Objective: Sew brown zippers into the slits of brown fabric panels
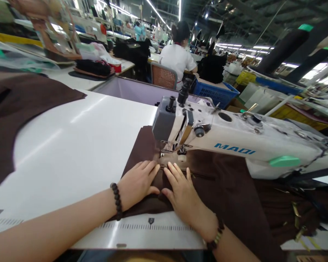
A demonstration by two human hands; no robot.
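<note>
- Brown cloth (pixel 221 193) lies on the white table (pixel 71 156), under the presser foot (pixel 166 149), its long axis running diagonally from the foot toward my lower right.
- My left hand (pixel 138 183) rests open and flat on the cloth, not gripping.
- My right hand (pixel 182 194) lies open too, fingers spread, just beside my left.
- Machine head (pixel 215 134) stands directly beyond my hands, over the cloth.
- Another brown panel (pixel 22 109) lies well to my left.
- Blue crate (pixel 215 92) and a seated co-worker (pixel 177 60) are farther ahead.
</note>
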